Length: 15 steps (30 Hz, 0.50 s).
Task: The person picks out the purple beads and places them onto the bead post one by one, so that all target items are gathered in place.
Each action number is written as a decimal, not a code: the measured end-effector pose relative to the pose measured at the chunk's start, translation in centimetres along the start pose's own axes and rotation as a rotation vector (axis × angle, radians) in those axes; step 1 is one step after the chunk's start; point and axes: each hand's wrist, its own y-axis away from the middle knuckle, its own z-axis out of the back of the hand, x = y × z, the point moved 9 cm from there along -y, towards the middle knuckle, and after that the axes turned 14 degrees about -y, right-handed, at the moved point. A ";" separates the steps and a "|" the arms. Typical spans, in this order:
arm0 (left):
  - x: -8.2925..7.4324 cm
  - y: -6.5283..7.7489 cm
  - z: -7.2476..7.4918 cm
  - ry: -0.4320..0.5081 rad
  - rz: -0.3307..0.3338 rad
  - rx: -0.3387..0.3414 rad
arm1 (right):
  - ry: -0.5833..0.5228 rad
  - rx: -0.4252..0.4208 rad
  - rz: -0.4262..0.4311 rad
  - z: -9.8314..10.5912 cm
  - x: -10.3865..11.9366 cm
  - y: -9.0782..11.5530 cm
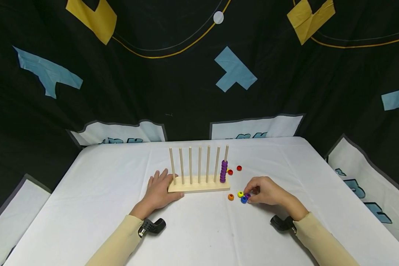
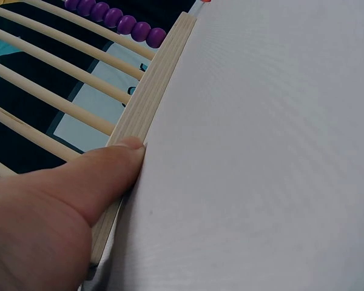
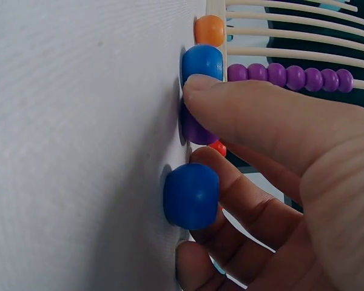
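Note:
A wooden peg stand [image 1: 199,187] stands mid-table with several upright pegs. Purple beads [image 1: 223,171] are stacked on its rightmost peg. My left hand [image 1: 158,193] holds the left end of the base, thumb along the front edge and index finger behind. To the right of the stand, my right hand [image 1: 266,191] pinches a purple bead [image 3: 197,128] between thumb and index finger, low at the tabletop. Beside that bead are a blue bead [image 1: 244,200] and a yellow bead [image 1: 240,194]. Another blue bead [image 3: 191,195] lies under the curled fingers, hidden in the head view.
An orange bead [image 1: 231,197] lies near the stand's front right corner. Two red beads [image 1: 230,172] [image 1: 239,168] sit behind it to the right, with a yellow bead [image 1: 227,170] partly hidden by the purple stack. A white cloth covers the table [image 1: 199,229]; a dark curtain [image 1: 186,96] hangs behind.

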 end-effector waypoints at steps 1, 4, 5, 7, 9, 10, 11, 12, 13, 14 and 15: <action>0.0 0.0 0.0 -0.001 -0.001 -0.001 | 0.001 0.000 0.002 0.0 0.0 0.0; -0.1 0.0 0.1 -0.005 -0.003 -0.003 | 0.007 -0.002 0.011 0.0 0.0 0.0; -0.1 0.0 0.1 -0.006 -0.004 -0.004 | 0.008 -0.003 0.014 0.0 0.0 0.0; -0.1 0.0 0.1 -0.006 -0.004 -0.005 | 0.011 -0.006 0.018 0.1 0.0 0.0; -0.1 0.0 0.1 -0.007 -0.004 -0.007 | 0.013 -0.008 0.018 0.1 -0.1 0.0; -0.1 0.0 0.1 -0.007 -0.001 -0.005 | 0.012 -0.008 0.017 0.1 -0.1 0.0; -0.1 0.0 0.1 -0.008 -0.001 -0.005 | 0.013 -0.008 0.015 0.1 -0.1 0.0; -0.1 0.0 0.1 -0.008 0.000 -0.005 | 0.013 -0.009 0.012 0.1 -0.1 0.0; -0.1 0.0 0.1 -0.007 0.001 -0.006 | 0.012 -0.009 0.011 0.1 -0.1 -0.1; -0.1 0.0 0.1 -0.006 0.001 -0.005 | 0.014 -0.010 0.009 0.1 -0.2 -0.1; -0.1 0.0 0.1 -0.007 0.002 -0.003 | 0.017 -0.012 0.006 0.1 -0.2 -0.1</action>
